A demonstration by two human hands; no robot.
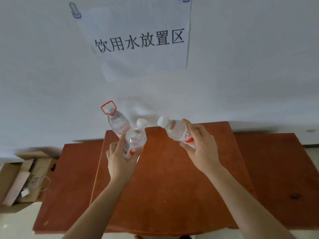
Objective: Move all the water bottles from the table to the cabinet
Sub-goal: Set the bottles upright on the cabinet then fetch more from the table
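Bottle w/ red ring (118,124) & 2nd bottle (136,138) both gripped in my left hand (119,161); right hand (201,150) curls round 3rd bottle (177,131).

We see a red-brown wooden cabinet (172,187) standing against the white wall (51,83). Its top has a middle part, with one more part on each side. The right part has a dark spot (294,196) on it. Left of the cabinet, cardboard boxes (22,178) lie on the pale floor (15,225).
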